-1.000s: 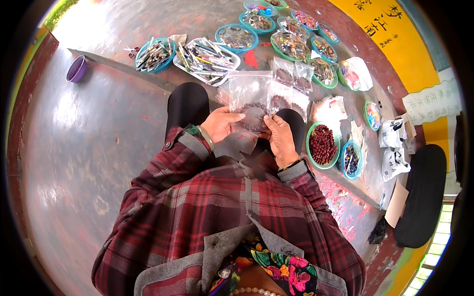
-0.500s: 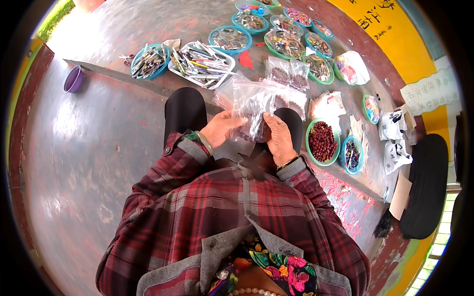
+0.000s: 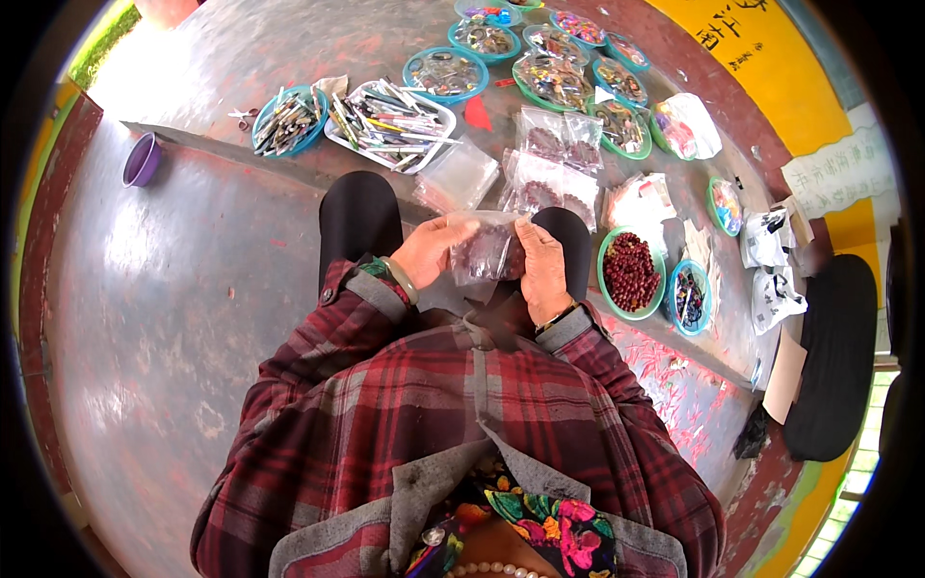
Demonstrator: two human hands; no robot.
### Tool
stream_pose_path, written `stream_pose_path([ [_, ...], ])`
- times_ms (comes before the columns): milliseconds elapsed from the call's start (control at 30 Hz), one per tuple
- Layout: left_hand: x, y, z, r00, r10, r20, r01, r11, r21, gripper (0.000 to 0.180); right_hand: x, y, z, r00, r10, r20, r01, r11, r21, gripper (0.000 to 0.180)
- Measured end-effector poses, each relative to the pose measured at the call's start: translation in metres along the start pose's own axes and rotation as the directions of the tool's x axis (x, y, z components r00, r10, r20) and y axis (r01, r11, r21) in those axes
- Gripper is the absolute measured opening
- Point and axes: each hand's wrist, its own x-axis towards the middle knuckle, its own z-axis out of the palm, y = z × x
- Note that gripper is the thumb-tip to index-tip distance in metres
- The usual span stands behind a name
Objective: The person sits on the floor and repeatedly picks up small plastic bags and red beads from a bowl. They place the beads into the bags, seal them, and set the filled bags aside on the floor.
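Between my hands is a clear plastic bag (image 3: 488,252) with dark red beads inside, held above my lap. My left hand (image 3: 431,252) pinches its upper left edge with thumb and fingers. At the opposite edge, my right hand (image 3: 544,268) grips the bag the same way. The bag's top looks folded down. Just beyond, bagged dark red bead bracelets (image 3: 546,185) lie on the ledge, with a stack of flat clear bags (image 3: 459,174) to their left. A green bowl of dark red beads (image 3: 631,275) stands right of my right knee.
A white tray of pens (image 3: 389,123) and a blue basin of pens (image 3: 289,121) sit ahead on the left. Several bowls of small trinkets (image 3: 552,81) stand farther off. Right of the beads is a blue bowl (image 3: 688,297). A purple bucket (image 3: 142,160) stands far left.
The bag's tall upper part, upright before, is now folded down, so the bag looks shorter. The stack of flat bags behind it has come into view. Both hands stay nearly in place.
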Motion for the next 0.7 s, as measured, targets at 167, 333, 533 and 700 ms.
stream_pose_path([
  [167,-0.001,0.0,0.0,0.997,-0.06,-0.046,0.063,0.996,0.057,0.025,0.001,0.0,-0.001,1.0,-0.026,-0.011,0.026,0.998,-0.062,0.024],
  [333,-0.001,0.006,-0.008,0.995,-0.007,-0.098,-0.01,0.986,-0.168,0.023,-0.004,-0.015,0.006,0.934,-0.352,0.059,0.323,0.764,-0.558,0.043],
  [533,0.001,0.004,-0.009,0.992,-0.08,-0.095,0.046,0.946,-0.321,0.025,-0.03,-0.04,0.039,0.589,-0.246,0.77,0.744,-0.208,-0.635,0.053],
  [700,0.008,-0.003,-0.015,0.987,-0.082,-0.141,0.039,0.956,-0.29,0.022,-0.024,-0.027,0.03,0.635,-0.302,0.711,0.698,-0.169,-0.696,0.033],
])
